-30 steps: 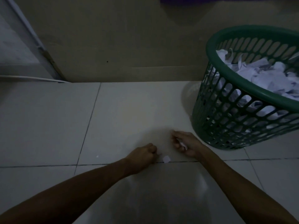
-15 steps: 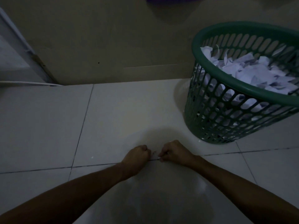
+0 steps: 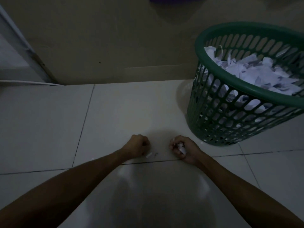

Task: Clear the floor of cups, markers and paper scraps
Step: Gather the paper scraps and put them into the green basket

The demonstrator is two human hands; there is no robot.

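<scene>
Green basket (image 3: 218,112): slatted plastic, standing on the tiled floor (image 3: 49,120) at the right, near the wall; filled with white torn paper (image 3: 256,73).
Right hand (image 3: 182,149): low on the floor just in front of the basket, fingers curled round white paper scraps (image 3: 181,147).
Left hand (image 3: 137,145): a closed fist resting on the tile; whether anything is inside cannot be told.
Loose scrap (image 3: 149,155): small white piece on the floor between the hands, just beside the left fist, near a grout line.
</scene>
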